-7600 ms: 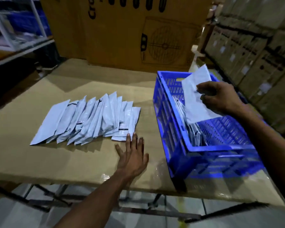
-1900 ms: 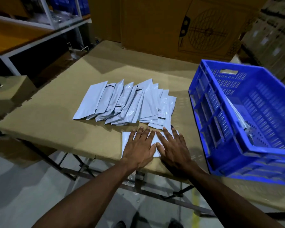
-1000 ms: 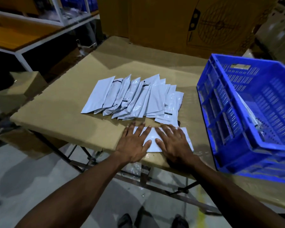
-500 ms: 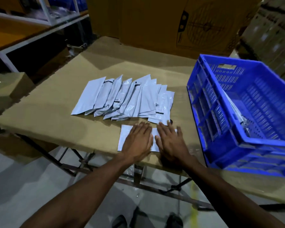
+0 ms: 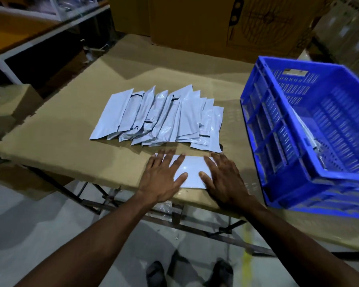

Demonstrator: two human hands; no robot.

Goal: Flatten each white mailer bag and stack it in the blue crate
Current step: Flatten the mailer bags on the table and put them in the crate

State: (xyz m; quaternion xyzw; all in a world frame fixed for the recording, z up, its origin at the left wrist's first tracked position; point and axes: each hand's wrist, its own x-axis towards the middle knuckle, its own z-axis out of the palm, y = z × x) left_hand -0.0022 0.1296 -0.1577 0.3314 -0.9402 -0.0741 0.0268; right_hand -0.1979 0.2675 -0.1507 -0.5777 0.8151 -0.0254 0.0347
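One white mailer bag (image 5: 192, 170) lies flat near the front edge of the cardboard-covered table (image 5: 71, 146). My left hand (image 5: 163, 179) presses its left end with straight, spread fingers. My right hand (image 5: 223, 179) presses its right end the same way. Behind them a fanned row of several white mailer bags (image 5: 162, 117) overlaps on the table. The blue crate (image 5: 278, 125) stands at the right, with a few mailers leaning against its left inner wall.
Large brown cartons (image 5: 216, 21) stand behind the table. A white metal shelf (image 5: 50, 19) is at the far left and stacked boxes (image 5: 348, 27) at the far right. A small carton (image 5: 10, 104) sits left of the table. My shoes show on the floor below.
My hands were side by side on the mailer half a second ago; now they have slid apart toward its two ends, baring its middle.
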